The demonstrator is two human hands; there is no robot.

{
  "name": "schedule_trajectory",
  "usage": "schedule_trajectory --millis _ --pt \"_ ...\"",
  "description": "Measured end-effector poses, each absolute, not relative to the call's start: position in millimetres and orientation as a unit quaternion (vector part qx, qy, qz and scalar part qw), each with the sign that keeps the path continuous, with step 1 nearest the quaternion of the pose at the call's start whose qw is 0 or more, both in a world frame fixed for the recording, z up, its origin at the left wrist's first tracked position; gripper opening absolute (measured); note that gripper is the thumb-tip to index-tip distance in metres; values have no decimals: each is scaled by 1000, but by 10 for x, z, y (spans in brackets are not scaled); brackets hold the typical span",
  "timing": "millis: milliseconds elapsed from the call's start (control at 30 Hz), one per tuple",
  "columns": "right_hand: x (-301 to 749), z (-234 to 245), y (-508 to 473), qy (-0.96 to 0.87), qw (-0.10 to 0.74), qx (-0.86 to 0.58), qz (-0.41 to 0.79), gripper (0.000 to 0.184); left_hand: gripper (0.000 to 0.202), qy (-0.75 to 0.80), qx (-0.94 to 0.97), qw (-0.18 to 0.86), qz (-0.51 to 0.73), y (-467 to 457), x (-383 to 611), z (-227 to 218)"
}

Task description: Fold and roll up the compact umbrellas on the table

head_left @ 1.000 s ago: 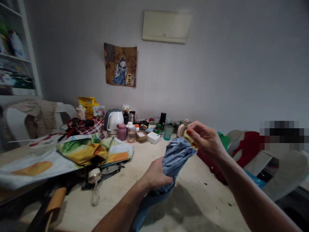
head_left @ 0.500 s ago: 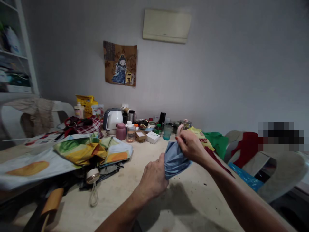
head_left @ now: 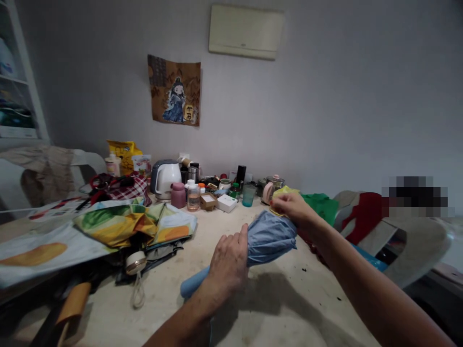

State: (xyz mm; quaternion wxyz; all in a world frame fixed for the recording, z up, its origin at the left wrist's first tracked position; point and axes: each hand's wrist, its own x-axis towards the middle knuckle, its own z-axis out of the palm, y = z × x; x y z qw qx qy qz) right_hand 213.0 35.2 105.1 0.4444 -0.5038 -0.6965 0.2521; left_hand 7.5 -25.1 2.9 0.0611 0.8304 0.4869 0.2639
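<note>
I hold a folded light blue umbrella [head_left: 265, 238] above a beige table [head_left: 289, 308]. My left hand [head_left: 228, 260] is wrapped round its middle, and the blue handle end sticks out below and to the left of that hand. My right hand [head_left: 293, 208] pinches the bunched fabric at the umbrella's far end. A yellow cloth [head_left: 284, 193] lies just behind my right hand.
A colourful open umbrella [head_left: 119, 224] and a wooden handle [head_left: 70, 306] lie at the left. A white kettle [head_left: 164, 179], a pink jar [head_left: 178, 195], bottles, cups and small boxes line the back. Green and red cloths [head_left: 323, 205] lie at the right.
The blue umbrella has tilted flatter, so its handle end now shows at the lower left. My right hand has shifted along the fabric to the far end. The view has drifted slightly.
</note>
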Motion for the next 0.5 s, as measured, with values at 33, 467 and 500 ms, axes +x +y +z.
schedule_trajectory --millis 33,467,500 --pt "2191 1045 403 -654 482 -502 297 34 81 481 826 82 284 -244 55 36" --pt "1926 423 28 -720 534 -238 375 133 45 302 799 316 413 -40 -182 115" --pt "1850 435 39 -711 548 -235 372 132 45 307 800 320 406 -31 -184 105"
